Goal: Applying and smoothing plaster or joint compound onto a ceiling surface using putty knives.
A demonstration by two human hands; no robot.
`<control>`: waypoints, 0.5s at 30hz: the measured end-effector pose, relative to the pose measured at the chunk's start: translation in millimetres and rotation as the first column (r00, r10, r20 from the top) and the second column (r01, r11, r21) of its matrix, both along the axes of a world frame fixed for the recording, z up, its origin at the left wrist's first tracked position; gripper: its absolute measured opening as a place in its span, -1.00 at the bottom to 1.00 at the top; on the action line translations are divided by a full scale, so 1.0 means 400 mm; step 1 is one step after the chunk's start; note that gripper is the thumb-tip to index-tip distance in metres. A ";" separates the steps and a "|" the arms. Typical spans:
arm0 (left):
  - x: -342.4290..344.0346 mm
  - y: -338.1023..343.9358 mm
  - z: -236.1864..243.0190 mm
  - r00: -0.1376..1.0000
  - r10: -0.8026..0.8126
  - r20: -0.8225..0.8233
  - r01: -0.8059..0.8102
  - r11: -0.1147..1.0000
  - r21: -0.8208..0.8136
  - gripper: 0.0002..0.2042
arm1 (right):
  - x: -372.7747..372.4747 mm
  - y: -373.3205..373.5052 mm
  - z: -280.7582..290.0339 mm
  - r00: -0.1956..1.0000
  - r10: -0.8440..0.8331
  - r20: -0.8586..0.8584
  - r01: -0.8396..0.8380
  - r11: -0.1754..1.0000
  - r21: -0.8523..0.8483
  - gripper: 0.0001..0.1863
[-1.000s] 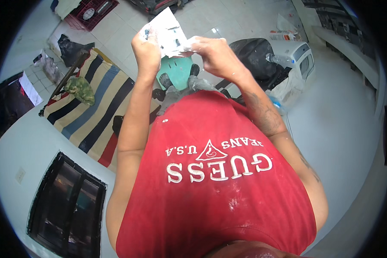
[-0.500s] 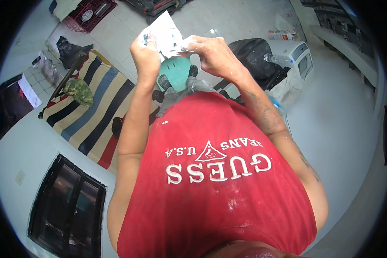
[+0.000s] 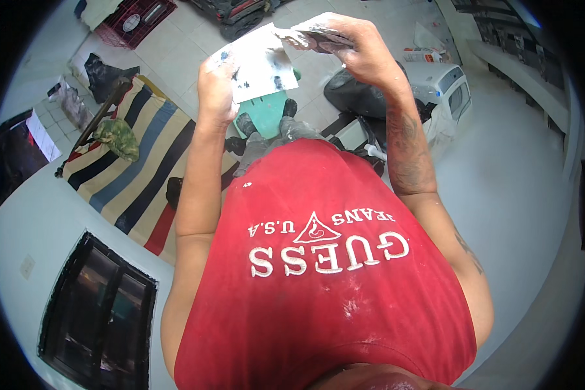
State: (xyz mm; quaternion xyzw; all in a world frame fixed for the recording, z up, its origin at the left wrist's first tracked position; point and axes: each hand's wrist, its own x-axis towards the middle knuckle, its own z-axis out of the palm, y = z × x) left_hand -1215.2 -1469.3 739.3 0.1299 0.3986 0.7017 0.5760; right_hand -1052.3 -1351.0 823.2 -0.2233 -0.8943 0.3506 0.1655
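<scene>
In my left hand [image 3: 216, 91] is a flat, roughly square white plate [image 3: 263, 68], marked with dark smudges and smears. My fingers are closed around its left edge. My right hand [image 3: 364, 52], coated with white paste, is closed on a dark, paste-smeared tool [image 3: 325, 40] that looks like a putty knife; my fingers hide most of it. White-coated fingertips or the tool's end come close to the plate's upper right corner; whether they touch, I cannot tell. Beneath the plate, my feet stand on a green slotted plastic surface [image 3: 266, 110], perhaps a stool.
A striped cloth [image 3: 143, 162] with a camouflage cap [image 3: 118, 138] on it lies at the left. Beyond stand a dark red wire crate [image 3: 133, 23] and a black bag [image 3: 107, 78]. At the right are a black bulky item [image 3: 354, 91] and a white appliance-like case [image 3: 448, 84].
My right hand has moved up and to the right, away from the plate's lower edge. The plate has tilted, so more of its smudged face shows.
</scene>
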 end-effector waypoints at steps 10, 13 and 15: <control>0.025 -0.004 -0.008 0.962 0.111 -0.248 -0.116 0.993 -0.006 -0.87 | -0.022 -0.044 -0.095 0.985 -0.032 0.169 -0.025 0.945 0.326 -0.58; 0.022 -0.006 -0.020 0.929 0.119 -0.350 -0.143 0.989 -0.045 -0.87 | -0.019 -0.075 -0.098 0.968 0.030 0.248 -0.101 0.956 0.277 -0.72; 0.016 0.001 -0.030 0.915 0.157 -0.373 -0.190 0.980 -0.053 -0.87 | -0.017 -0.100 -0.106 0.958 0.038 0.284 -0.119 0.955 0.273 -0.72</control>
